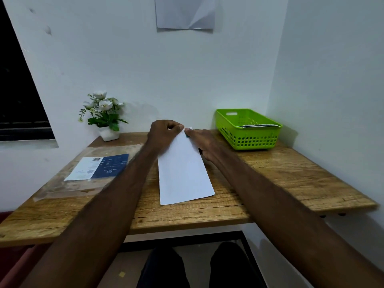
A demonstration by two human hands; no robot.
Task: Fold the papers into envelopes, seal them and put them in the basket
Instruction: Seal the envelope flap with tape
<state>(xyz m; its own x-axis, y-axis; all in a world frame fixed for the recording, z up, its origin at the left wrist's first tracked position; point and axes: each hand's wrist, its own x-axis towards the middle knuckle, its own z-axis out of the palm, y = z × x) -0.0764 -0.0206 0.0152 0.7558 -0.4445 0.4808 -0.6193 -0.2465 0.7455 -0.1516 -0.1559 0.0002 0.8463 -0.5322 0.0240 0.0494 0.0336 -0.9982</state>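
While both my left hand [164,133] and right hand [202,145] pinch the far end of the folded paper [184,173] at mid-table, uneven pressure could skew the crease, leaving an envelope that seals crooked; basket [247,140] waits far right.

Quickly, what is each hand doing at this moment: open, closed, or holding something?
Left hand: closed, pinching the far end of the folded white paper.
Right hand: pressing on the same far end; its grip cannot be told.
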